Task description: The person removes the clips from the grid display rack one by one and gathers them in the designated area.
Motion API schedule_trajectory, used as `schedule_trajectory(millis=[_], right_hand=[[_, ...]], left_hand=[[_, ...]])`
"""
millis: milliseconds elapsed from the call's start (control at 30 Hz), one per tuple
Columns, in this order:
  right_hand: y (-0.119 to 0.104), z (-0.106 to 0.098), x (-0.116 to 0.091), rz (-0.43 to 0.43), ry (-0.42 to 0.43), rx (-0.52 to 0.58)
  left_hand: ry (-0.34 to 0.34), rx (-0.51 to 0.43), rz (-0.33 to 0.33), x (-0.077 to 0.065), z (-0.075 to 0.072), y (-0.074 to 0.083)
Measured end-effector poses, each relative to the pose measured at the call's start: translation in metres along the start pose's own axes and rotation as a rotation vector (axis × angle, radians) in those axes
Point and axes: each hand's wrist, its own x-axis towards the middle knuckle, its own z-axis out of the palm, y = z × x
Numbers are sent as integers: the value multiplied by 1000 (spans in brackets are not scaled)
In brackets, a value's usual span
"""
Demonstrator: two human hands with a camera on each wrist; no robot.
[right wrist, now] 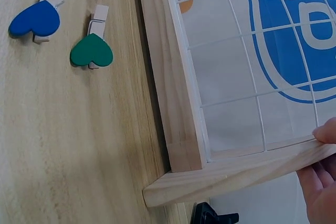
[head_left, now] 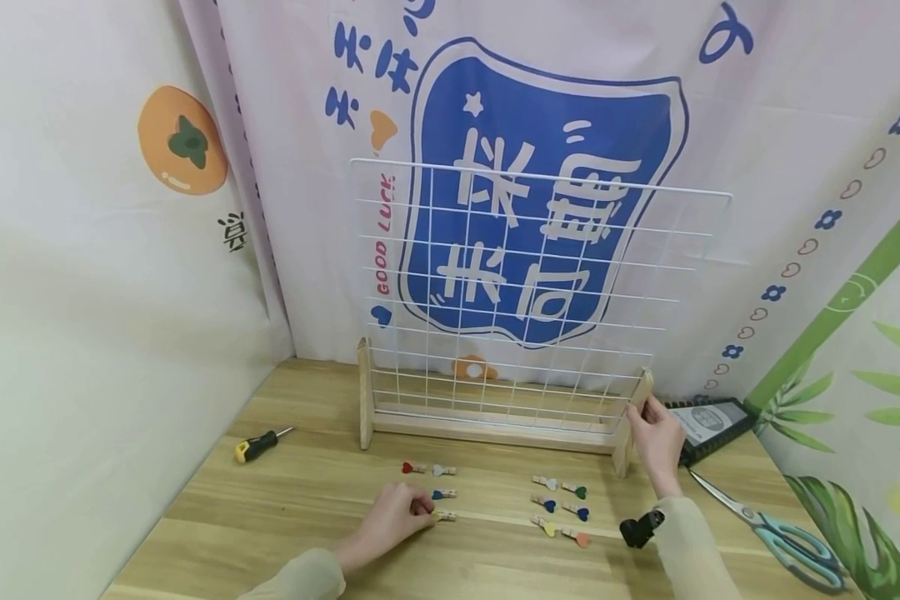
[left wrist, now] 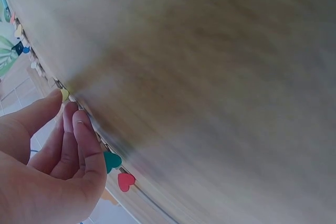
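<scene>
My left hand [head_left: 393,521] is at the heart end of a yellow heart clothespin [head_left: 447,516] lying on the table; thumb and fingertips pinch in around the yellow heart [left wrist: 65,95]. Just beyond lie blue [head_left: 444,494], red [head_left: 412,468] and white [head_left: 444,471] heart clothespins. My right hand [head_left: 656,435] grips the right wooden upright [head_left: 622,442] of a stand. In the right wrist view, thumb and fingers sit on opposite sides of that upright [right wrist: 247,179]. A white wire grid [head_left: 525,287] stands in the wooden base [head_left: 487,429], leaning slightly back.
Several heart clothespins lie in a second group, including green [head_left: 575,490] and orange [head_left: 577,537] ones. A screwdriver [head_left: 261,446] lies at the left. Scissors [head_left: 780,533] and a black-edged case [head_left: 712,427] are at the right. Printed cloth [head_left: 322,275] hangs behind the grid.
</scene>
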Motion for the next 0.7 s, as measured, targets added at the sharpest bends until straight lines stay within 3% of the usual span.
schedule_trajectory(millis=[433,700], right_hand=[[0,-7,5,-15,-41,-4],[-3,-18,5,27,-143,-23]], left_hand=[[-9,-12,-22,0,-2,1],[0,-37,-32,-1,-10,0]])
